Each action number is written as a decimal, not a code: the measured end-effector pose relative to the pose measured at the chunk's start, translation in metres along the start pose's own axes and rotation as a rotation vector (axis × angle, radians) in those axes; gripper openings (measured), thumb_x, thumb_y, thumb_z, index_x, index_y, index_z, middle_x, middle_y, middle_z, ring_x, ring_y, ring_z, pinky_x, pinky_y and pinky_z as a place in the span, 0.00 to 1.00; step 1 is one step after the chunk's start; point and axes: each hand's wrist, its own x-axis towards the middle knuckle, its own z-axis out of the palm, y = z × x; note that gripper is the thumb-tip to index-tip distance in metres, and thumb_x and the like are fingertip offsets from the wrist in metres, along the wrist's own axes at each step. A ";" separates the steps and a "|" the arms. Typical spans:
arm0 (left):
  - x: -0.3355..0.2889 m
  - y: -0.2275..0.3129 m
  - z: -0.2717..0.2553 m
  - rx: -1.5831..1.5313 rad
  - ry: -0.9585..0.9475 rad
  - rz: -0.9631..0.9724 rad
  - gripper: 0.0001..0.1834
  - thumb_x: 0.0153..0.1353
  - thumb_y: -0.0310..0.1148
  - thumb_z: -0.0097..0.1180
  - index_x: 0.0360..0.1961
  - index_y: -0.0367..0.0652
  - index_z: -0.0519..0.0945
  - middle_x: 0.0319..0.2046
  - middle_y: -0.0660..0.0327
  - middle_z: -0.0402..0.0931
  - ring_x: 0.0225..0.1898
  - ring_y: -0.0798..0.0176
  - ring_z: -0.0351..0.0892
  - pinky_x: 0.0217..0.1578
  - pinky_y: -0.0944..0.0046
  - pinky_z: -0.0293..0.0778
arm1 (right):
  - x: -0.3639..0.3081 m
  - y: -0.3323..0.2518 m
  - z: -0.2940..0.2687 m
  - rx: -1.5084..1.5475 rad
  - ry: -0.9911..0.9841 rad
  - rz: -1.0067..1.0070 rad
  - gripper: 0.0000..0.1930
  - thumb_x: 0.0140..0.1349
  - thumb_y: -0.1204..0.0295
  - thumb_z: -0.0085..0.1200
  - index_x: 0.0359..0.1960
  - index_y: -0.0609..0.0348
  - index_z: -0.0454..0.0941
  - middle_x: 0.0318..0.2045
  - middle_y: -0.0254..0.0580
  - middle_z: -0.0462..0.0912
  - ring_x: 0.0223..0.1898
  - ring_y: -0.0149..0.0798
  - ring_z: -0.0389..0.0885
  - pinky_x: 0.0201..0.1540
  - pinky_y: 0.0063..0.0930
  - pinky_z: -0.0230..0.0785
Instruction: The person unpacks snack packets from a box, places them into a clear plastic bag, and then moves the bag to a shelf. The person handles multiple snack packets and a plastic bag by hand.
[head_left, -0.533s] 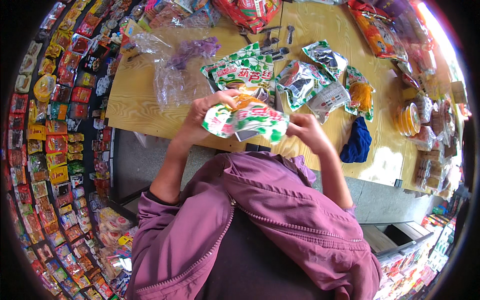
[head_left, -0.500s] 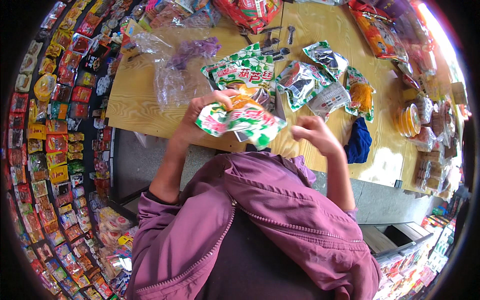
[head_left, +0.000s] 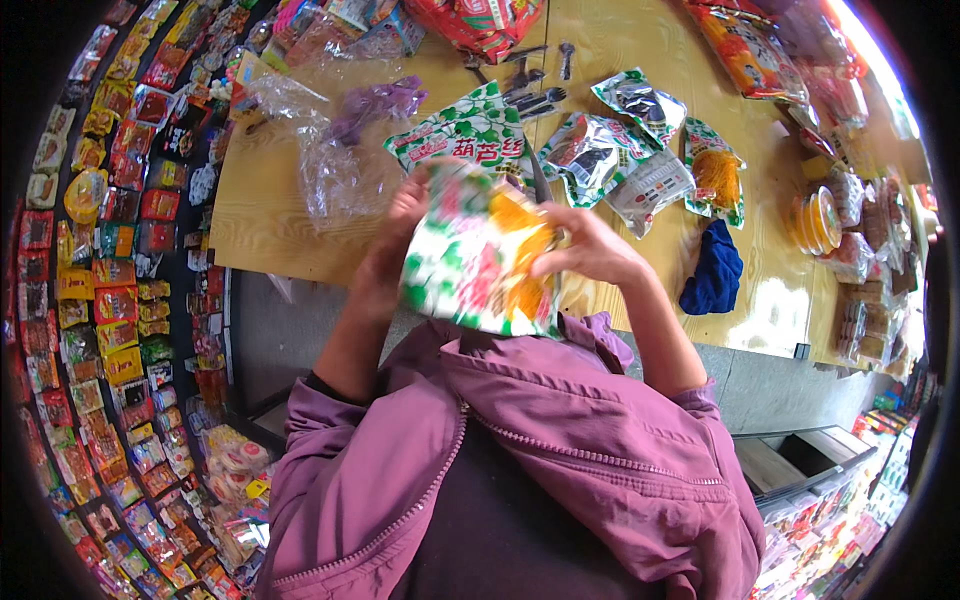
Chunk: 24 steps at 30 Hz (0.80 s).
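Observation:
A green, white and orange food packet (head_left: 470,262), smeared by motion, is held up over the table's near edge in front of my jacket. My left hand (head_left: 398,235) is closed on its left side, with the fingers partly behind it. At the upper right edge my right hand (head_left: 595,250) pinches the packet between thumb and fingers. Just beyond lies a similar leaf-printed packet (head_left: 455,135) on the wooden table (head_left: 270,215). A dark, narrow object (head_left: 541,182) shows beside that packet, mostly hidden.
To the right lie silver-windowed packets (head_left: 588,150), a white packet (head_left: 650,190), an orange-filled packet (head_left: 716,175) and a dark blue cloth (head_left: 712,268). Plastic forks (head_left: 537,102) and a red bag (head_left: 480,25) are farther back. Crumpled clear plastic (head_left: 335,165) lies left; snack shelves (head_left: 110,300) stand beyond.
The packet has been turned and spread, its orange part now at the right. My right hand has moved left and taken hold of its edge; before, it was apart from it.

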 end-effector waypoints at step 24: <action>0.063 0.039 0.031 2.082 0.220 0.067 0.18 0.51 0.39 0.68 0.44 0.49 0.84 0.39 0.55 0.76 0.46 0.46 0.79 0.46 0.46 0.73 | -0.058 0.084 -0.031 0.470 0.691 -0.208 0.28 0.55 0.64 0.71 0.53 0.61 0.74 0.44 0.34 0.82 0.41 0.28 0.77 0.43 0.26 0.68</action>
